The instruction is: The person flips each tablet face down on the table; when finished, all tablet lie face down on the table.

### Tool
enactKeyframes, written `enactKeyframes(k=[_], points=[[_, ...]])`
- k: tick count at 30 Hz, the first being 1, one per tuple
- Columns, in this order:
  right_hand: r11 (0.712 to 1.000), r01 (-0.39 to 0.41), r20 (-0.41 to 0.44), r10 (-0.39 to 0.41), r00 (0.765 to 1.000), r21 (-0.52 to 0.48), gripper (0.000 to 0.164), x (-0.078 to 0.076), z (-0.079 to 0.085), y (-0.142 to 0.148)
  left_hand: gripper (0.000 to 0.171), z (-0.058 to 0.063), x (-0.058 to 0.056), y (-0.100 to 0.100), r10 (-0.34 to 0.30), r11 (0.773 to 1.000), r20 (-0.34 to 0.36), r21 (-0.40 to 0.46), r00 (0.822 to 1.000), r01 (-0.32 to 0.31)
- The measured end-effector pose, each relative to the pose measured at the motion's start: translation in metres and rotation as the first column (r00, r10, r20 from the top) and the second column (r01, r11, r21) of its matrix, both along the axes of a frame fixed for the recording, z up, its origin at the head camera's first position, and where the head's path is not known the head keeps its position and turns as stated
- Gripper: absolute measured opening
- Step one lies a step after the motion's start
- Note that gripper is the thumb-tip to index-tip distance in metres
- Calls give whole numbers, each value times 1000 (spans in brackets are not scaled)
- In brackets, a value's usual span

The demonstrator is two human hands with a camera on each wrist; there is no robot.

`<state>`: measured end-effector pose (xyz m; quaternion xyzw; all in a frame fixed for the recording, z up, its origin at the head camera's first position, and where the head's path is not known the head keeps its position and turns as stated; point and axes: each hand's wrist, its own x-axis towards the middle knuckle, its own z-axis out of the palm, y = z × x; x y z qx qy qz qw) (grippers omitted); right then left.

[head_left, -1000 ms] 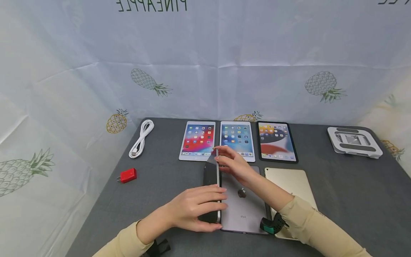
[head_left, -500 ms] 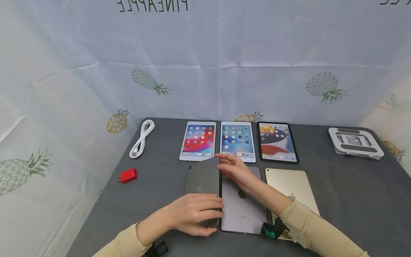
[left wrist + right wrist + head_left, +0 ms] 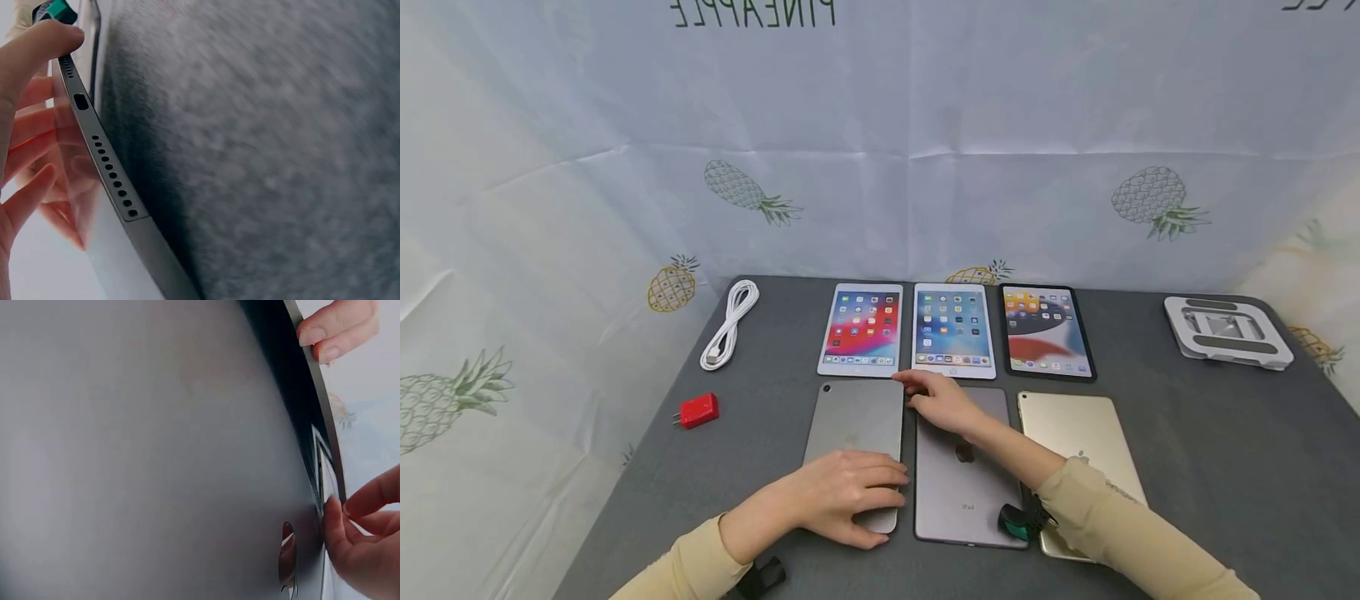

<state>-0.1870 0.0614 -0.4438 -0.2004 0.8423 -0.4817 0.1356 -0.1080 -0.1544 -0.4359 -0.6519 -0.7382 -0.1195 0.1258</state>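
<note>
A grey tablet (image 3: 859, 417) lies back side up at the front left of the tablets, its right edge a little off the table in the right wrist view. My left hand (image 3: 850, 497) spans its lower part, thumb at the bottom edge (image 3: 112, 178) and fingertips over the right edge. With thumb and fingers, my right hand (image 3: 942, 404) pinches that edge near the far corner. Beside it lies a darker grey iPad (image 3: 970, 492), back side up, partly under my right arm. A gold tablet (image 3: 1075, 425) lies back side up further right, partly covered by the sleeve.
Behind stand out three lit tablets in a row: a red-screened one (image 3: 861, 329), a blue-screened one (image 3: 953, 329) and a black-framed one (image 3: 1047, 332). Left are a coiled white cable (image 3: 730, 325) and a red plug adapter (image 3: 698, 411). A folded white stand (image 3: 1228, 332) lies far right.
The grey tablet, earlier standing tilted on edge, has swung down to the left until nearly flat, its back now facing up. Both hands have lowered with it.
</note>
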Motion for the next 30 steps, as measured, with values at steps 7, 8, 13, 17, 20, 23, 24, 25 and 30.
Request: enactKeyframes(k=[7,8,13,17,20,23,24,25,30], points=[[971,-38,-271,102,957,234,41,0,2,-6,40,-6,2,-2,65,996,53,-62,996,-62],[968,-35,-283,107,953,248,41,1,3,-7,41,-7,2,-3,72,995,59,-68,996,-68],[967,-23,-301,101,948,253,40,3,2,-7,42,-9,2,-3,82,993,59,-88,995,-77],[965,-32,-299,112,948,260,40,2,0,-6,43,-13,1,-3,89,993,37,-86,995,-86],[963,-50,-303,131,944,264,39,1,-1,-5,42,-14,0,-3,100,992,50,-79,994,-96],[965,-71,-309,150,939,251,36,-2,0,-2,33,-13,-2,-1,97,995,44,-38,994,-95],[968,-78,-312,153,938,240,35,-3,1,-2,28,-11,-3,-1,98,995,38,-16,994,-98],[970,-82,-312,152,938,228,34,-4,1,-1,24,-10,-5,0,101,995,29,9,994,-101],[993,-65,-247,88,965,101,32,-10,6,-3,12,1,-22,-1,170,967,56,181,984,-178]])
